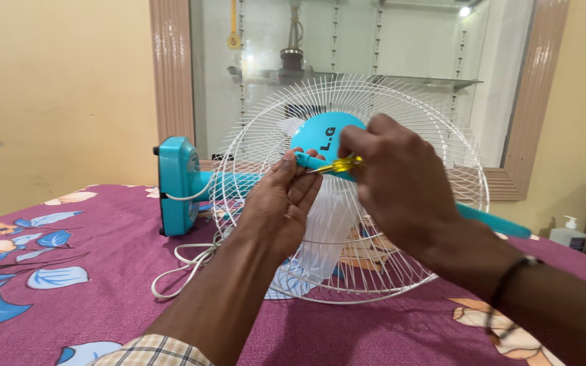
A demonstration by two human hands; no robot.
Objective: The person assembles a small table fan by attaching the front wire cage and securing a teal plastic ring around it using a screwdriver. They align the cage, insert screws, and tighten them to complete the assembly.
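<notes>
A table fan lies tilted on the bed, its white wire grille facing me, with a turquoise round hub cap at the centre and translucent blades behind the wires. My left hand presses its fingertips against a turquoise strip at the hub. My right hand grips a yellow-handled screwdriver, whose tip points left to the spot by my left fingers. A dark band circles my right wrist.
The fan's turquoise base stands at the left, and its white cord loops over the purple floral bedsheet. A white pump bottle sits at far right. Behind is a wood-framed glass opening.
</notes>
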